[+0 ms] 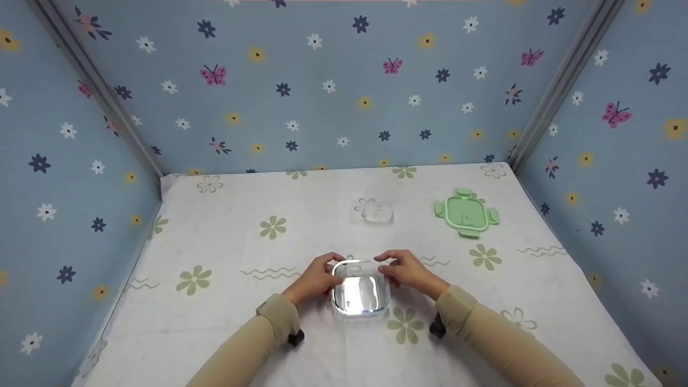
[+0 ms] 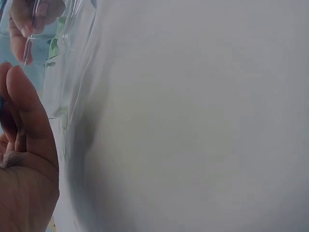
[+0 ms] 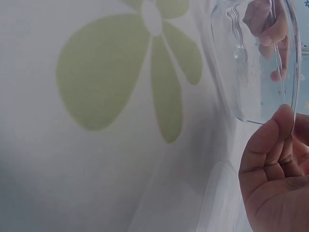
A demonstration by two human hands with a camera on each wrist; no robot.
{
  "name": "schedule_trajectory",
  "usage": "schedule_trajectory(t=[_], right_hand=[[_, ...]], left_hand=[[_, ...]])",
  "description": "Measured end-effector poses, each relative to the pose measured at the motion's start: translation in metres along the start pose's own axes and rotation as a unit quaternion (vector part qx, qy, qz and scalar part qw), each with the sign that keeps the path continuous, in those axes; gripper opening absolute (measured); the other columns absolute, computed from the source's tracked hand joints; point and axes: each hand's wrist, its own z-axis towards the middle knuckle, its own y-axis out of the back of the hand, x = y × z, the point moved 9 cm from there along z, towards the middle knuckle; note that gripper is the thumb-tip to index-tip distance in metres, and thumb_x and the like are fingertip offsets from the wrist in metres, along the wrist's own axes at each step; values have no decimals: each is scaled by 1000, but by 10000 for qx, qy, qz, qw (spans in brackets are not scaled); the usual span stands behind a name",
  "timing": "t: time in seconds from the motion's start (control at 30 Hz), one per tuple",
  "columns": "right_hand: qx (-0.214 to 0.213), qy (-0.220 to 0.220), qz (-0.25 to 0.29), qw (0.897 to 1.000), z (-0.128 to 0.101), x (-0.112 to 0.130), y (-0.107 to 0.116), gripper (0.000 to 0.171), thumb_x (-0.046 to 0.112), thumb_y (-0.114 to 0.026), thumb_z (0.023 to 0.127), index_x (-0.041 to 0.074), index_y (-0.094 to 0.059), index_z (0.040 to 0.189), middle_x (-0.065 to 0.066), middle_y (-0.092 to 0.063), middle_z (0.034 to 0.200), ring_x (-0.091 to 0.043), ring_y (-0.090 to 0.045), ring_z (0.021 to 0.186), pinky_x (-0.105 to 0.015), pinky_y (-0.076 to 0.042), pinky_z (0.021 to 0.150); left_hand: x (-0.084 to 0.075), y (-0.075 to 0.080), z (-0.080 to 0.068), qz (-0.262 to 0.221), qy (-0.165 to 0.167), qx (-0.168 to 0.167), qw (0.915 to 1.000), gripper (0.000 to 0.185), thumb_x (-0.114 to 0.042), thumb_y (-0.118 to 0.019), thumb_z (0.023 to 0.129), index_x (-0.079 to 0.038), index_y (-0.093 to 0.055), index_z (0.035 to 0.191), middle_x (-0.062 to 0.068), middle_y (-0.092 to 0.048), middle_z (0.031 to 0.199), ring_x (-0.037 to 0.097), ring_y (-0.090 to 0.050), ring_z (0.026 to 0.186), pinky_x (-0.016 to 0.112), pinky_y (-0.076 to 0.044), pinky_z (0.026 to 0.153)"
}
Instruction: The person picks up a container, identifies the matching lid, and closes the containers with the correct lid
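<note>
A: What have the hands got?

B: A clear glass container (image 1: 361, 293), square with rounded corners, near the front middle of the flowered tablecloth (image 1: 226, 301). The left hand (image 1: 317, 278) grips its left side and the right hand (image 1: 407, 271) its right side, fingers curled over the far rim from both sides.

A: Firm hold, or just touching?

B: From the head view the fingers wrap the rim, so I'd call it a hold. The right wrist camera shows the thumb (image 3: 270, 140) pressed to the glass edge (image 3: 256, 72), with the other hand's fingers visible through it. Whether the dish is lifted or resting on the cloth — I cannot tell; its far edge may be tipped up slightly.

A: And the lid?

B: A green lid (image 1: 466, 214) with clip tabs lies flat, well apart, toward the back right. Between them, farther back, sits a small clear square piece (image 1: 378, 213) — too faint to name.

A: So how far along?

B: My guess: early. The container is open and looks empty, the lid is untouched, and nothing has been brought together yet.
</note>
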Motion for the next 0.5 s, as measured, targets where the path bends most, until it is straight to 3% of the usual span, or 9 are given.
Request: schedule_trajectory(t=[0.2, 0.5], right_hand=[[-16, 194, -25, 9998, -2, 2, 1, 34, 9, -71, 103, -2, -71, 135, 2, -61, 65, -9, -55, 55, -23, -49, 54], [27, 75, -89, 9999, -1, 0, 5, 38, 17, -74, 102, -2, -70, 136, 1, -66, 72, -10, -60, 62, -23, -52, 57]], left_hand=[[-2, 1, 0, 109, -4, -160, 9998, 51, 8, -60, 84, 2, -60, 134, -3, -52, 66, 9, -50, 49, 23, -46, 45], [-3, 1, -2, 200, -83, -253, 9994, 50, 7, -61, 83, 2, -61, 133, -4, -48, 66, 9, -50, 50, 23, -46, 45]])
